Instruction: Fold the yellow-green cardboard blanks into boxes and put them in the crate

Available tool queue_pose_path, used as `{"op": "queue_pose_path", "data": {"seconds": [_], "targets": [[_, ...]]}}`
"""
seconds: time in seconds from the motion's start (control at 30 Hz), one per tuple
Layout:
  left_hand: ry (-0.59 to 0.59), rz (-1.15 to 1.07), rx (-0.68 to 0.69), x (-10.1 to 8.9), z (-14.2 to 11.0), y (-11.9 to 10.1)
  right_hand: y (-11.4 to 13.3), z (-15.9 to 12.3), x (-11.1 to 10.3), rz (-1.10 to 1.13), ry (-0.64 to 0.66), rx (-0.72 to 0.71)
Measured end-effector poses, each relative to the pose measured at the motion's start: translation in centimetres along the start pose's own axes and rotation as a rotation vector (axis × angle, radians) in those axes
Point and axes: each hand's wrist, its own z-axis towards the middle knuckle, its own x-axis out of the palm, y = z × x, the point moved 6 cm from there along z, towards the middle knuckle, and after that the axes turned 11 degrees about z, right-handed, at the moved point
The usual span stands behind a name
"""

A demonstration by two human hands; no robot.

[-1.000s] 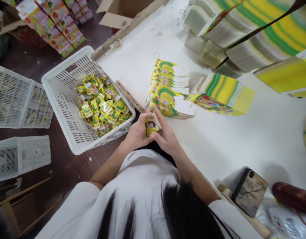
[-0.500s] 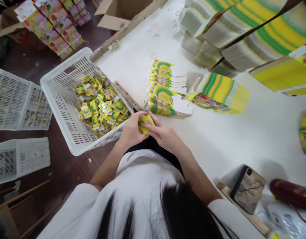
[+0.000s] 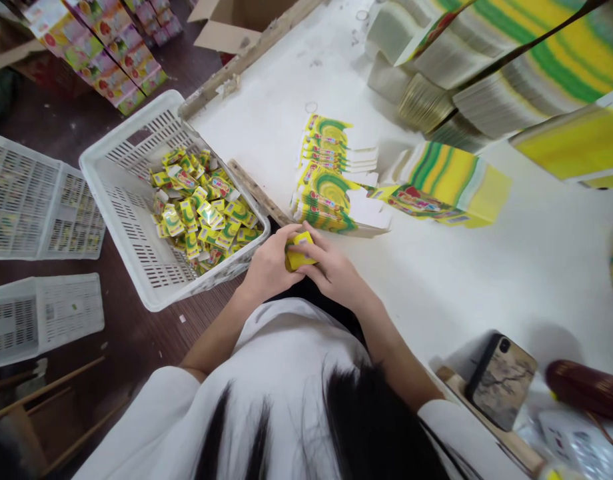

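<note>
A small yellow carton point(image 3: 299, 251) is gripped between both my hands at the near edge of the white table point(image 3: 486, 267). My left hand point(image 3: 269, 267) wraps its left side, and my right hand point(image 3: 334, 270) closes over its right side and top. Just beyond my fingers lies a stack of flat yellow-green carton blanks point(image 3: 331, 200). To the left a white plastic basket point(image 3: 131, 220) holds several small folded cartons point(image 3: 201, 210).
Tall piles of printed sheets point(image 3: 486, 60) and a yellow-green box point(image 3: 441, 183) stand at the back right. A phone point(image 3: 501, 380) leans at the near right beside a dark red case point(image 3: 584, 390). White crates point(image 3: 36, 200) and colourful boxes point(image 3: 101, 47) sit on the floor to the left.
The carton has been turned between my hands, from showing its printed and barcode faces to a plain yellow face. My hands stay at the table's near edge.
</note>
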Motion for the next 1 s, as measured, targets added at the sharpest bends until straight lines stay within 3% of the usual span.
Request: {"op": "queue_pose_path", "data": {"seconds": [0.13,0.3,0.47,0.6,0.73,1.0], "targets": [[-0.018,-0.009,-0.018,-0.6,0.3,0.4,0.0,0.0,-0.4,-0.024,-0.088,-0.030],[0.028,-0.061,-0.028,-1.0,0.9,0.7,0.2,-0.1,-1.1,0.004,-0.065,-0.064],[-0.004,0.049,0.053,-1.0,1.0,0.0,-0.1,0.2,-0.7,0.024,-0.093,-0.041],[-0.040,0.085,0.097,-0.9,1.0,-0.1,-0.1,0.4,-0.3,0.085,-0.161,-0.065],[-0.075,-0.014,0.075,-0.9,0.8,0.5,-0.1,0.2,-0.8,0.239,-0.244,-0.113],[-0.106,-0.118,-0.029,-0.6,0.7,1.3,-0.8,0.6,-1.0,0.664,-0.178,0.120]]}}
